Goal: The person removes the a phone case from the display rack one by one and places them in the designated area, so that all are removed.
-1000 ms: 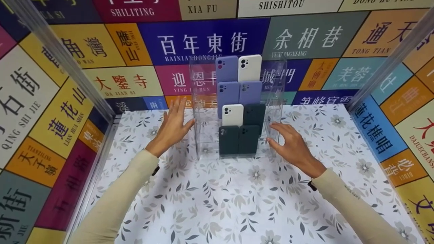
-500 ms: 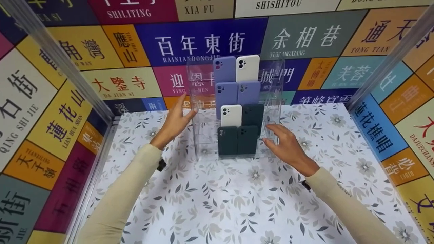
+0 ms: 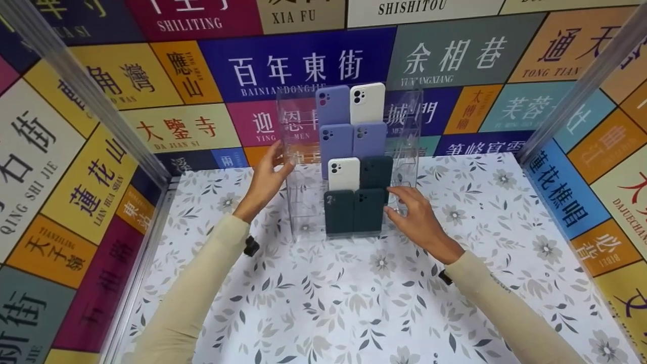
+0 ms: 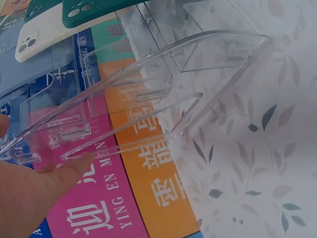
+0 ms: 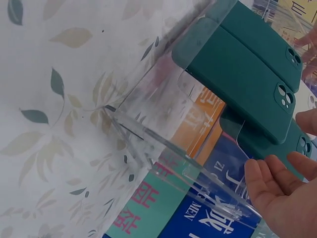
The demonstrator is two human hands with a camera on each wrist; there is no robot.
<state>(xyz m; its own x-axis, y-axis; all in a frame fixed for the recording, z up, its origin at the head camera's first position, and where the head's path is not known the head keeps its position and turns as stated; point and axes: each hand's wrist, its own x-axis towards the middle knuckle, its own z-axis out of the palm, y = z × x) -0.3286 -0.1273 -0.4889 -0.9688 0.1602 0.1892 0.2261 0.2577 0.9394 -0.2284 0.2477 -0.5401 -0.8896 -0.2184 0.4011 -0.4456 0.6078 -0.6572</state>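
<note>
A clear acrylic stepped display stand [image 3: 303, 222] holds phone cases in stacked rows. On its lowest tier are two dark green phone cases [image 3: 369, 210], with a white phone case [image 3: 343, 173] and another dark green one [image 3: 376, 169] behind. Higher up are lilac phone cases [image 3: 335, 139] and a white one at top right. My left hand [image 3: 264, 182] grips the stand's left side panel, its fingers partly behind the clear plastic. My right hand [image 3: 417, 217] is beside the lower right green case, fingers loosely bent and thumb apart, fingertips close to the case's edge in the right wrist view.
The stand rests on a white tabletop [image 3: 323, 303] with a grey leaf and flower print. Panels with coloured street-name signs [image 3: 298, 65] rise behind and on both sides. Clear corner posts [image 3: 581, 86] stand at the back left and back right.
My right hand has moved left, from beside the stand to the lower right green case. My left hand has drawn in around the stand's left side, its fingers closing up. The cases look unmoved.
</note>
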